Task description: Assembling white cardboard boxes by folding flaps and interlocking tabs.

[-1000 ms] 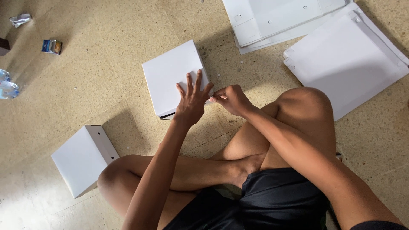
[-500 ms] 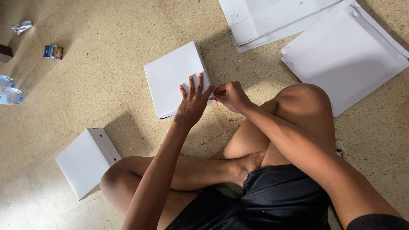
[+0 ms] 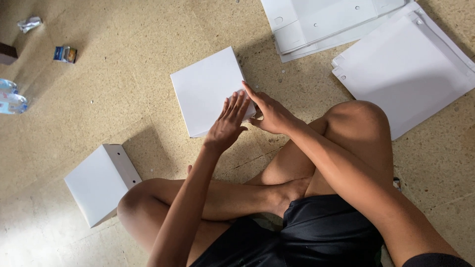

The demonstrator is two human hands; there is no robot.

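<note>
I sit cross-legged on a speckled floor. A white square box [image 3: 205, 89] lies flat in front of my knees. My left hand [image 3: 228, 123] rests flat on its near right corner, fingers together and stretched out. My right hand [image 3: 269, 113] presses against the box's right edge beside it, fingers extended along the side. Neither hand is closed around the box.
A second white box [image 3: 99, 183] lies by my left knee. Flat white cardboard sheets [image 3: 405, 69] and a stack of more sheets [image 3: 321, 22] lie at the upper right. A plastic bottle [image 3: 11, 99], a small packet [image 3: 65, 54] and a crumpled wrapper [image 3: 29, 23] sit at the far left.
My left hand went from raised with fingers spread to lying flat on the box. My right hand opened from a pinch and laid against the box's edge.
</note>
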